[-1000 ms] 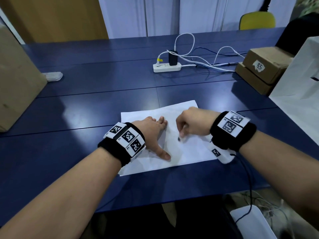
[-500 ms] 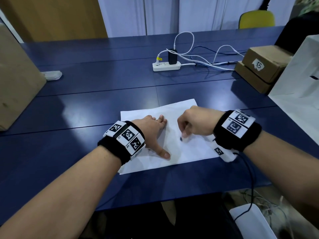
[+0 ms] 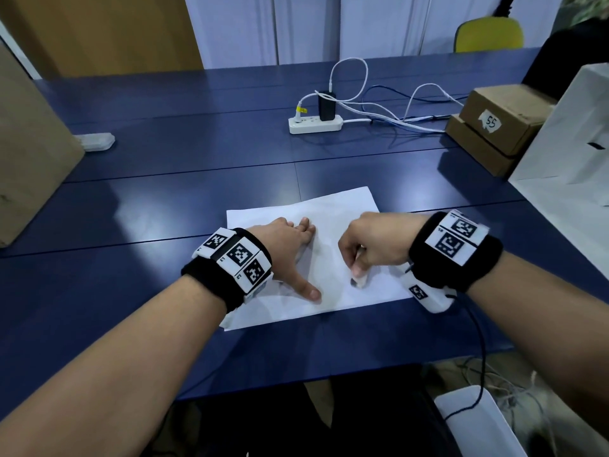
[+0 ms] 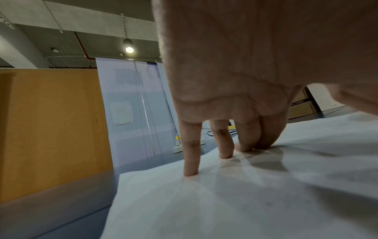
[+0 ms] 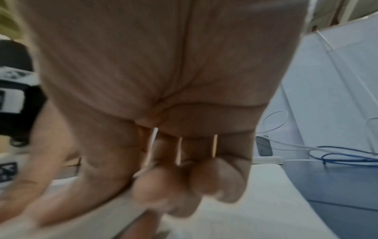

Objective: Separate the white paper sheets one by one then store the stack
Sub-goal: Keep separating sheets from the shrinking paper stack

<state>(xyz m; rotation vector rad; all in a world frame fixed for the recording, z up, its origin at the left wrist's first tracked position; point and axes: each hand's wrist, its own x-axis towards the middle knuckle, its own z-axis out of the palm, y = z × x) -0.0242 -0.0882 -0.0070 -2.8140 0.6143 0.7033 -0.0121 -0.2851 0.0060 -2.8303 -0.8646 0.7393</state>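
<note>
Left hand [image 3: 290, 249] is lying flat with fingers [image 4: 190, 155] straight, pressing the paper sheets [image 3: 333, 209] onto the table [image 3: 197, 179]. Right hand [image 3: 372, 245] is curling over them just beside it, thumb and fingers pinching something small and white, maybe a lifted bit of sheet; can't tell. Paper's looking thin, floppy and clingy, so I'd be peeling from a corner. Power strip [image 3: 314, 123] and boxes [image 3: 501, 123] are sitting well beyond the hands, nothing's blocking.

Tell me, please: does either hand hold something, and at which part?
The left hand only presses flat on the paper stack. The right hand has curled fingers; whether they pinch a sheet cannot be told.
</note>
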